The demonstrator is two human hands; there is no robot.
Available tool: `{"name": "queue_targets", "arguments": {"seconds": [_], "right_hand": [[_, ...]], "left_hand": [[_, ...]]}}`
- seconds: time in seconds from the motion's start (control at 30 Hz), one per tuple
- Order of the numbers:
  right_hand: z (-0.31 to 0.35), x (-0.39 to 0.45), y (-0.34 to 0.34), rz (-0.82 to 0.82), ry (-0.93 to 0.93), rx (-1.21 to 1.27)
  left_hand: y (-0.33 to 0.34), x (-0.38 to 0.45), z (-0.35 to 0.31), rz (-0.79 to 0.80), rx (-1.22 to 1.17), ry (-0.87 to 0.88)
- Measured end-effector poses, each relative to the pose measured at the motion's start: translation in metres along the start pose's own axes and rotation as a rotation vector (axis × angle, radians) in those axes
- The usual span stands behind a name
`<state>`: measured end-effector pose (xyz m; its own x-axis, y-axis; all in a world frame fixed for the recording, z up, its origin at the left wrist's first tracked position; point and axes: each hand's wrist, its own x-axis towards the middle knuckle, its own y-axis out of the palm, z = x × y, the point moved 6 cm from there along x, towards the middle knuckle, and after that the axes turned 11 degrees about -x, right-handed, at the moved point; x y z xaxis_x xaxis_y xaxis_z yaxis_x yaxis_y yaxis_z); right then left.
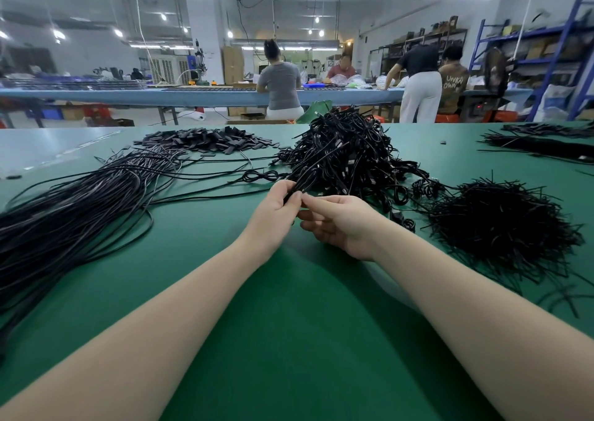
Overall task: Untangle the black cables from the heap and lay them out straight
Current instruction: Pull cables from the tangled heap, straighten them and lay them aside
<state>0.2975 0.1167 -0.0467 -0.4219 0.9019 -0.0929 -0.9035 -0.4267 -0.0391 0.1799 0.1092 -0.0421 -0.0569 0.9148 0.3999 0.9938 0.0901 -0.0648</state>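
A tall heap of tangled black cables [347, 153] sits on the green table [289, 324] just beyond my hands. My left hand [276, 214] grips a folded bundle of black cable [305, 179] that rises out of the heap's near edge. My right hand [340, 224] meets it from the right, its thumb and forefinger pinching the bundle's near end while the other fingers curl below. To the left lies a long sheaf of straightened black cables [80, 208].
A pile of short black twist ties [501, 227] lies at the right. Small black flat pieces [205, 140] are heaped at the back left. More black strands [543, 144] lie far right. People work at a blue table [193, 95] behind.
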Motion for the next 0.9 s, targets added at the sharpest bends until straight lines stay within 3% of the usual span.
{"name": "queue_targets", "arguments": {"seconds": [0.17,0.37,0.6,0.77,0.9], "right_hand": [[0.000,0.000,-0.001,0.040,0.021,0.055],[0.000,0.001,-0.006,-0.056,-0.028,0.011],[0.031,-0.007,-0.012,-0.497,-0.510,-0.784],[0.033,-0.013,-0.008,-0.548,-0.617,-0.915],[0.037,-0.020,0.005,-0.556,-0.709,-1.282]], "left_hand": [[0.000,0.001,-0.003,0.058,-0.022,0.012],[0.002,0.000,-0.002,0.094,-0.024,0.013],[0.002,0.001,-0.007,0.075,0.061,-0.131],[-0.007,0.001,-0.020,0.160,0.102,-0.218],[-0.002,-0.003,-0.018,0.166,0.190,-0.453]]}}
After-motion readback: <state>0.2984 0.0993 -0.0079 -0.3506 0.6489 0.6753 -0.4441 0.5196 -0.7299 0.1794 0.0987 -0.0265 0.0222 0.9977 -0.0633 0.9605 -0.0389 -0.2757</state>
